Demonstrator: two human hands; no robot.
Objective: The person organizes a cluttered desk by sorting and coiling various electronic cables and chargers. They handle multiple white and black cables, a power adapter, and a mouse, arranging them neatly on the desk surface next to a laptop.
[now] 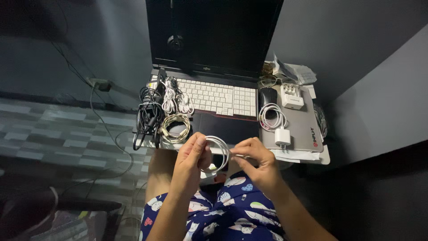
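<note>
Between the two hands, just in front of the laptop's [214, 67] near edge, hangs a coiled white cable [219, 151]. Its loops curve out of the left hand [189, 163], whose thumb and fingers are pressed together on the coil's left side. From the right, the right hand [258, 163] pinches a loose strand at its fingertips. Beyond lie a black cable bundle [147, 114], more coiled cables [174, 125], and a white charger [281, 135].

Just in front of the open laptop [214, 89], the left hand [191, 163] pinches a coiled white cable [219, 149] while the right hand [258, 163] pulls its loose end. Left of the keyboard lie black cables [147, 114]; right, a white charger [282, 135].
</note>
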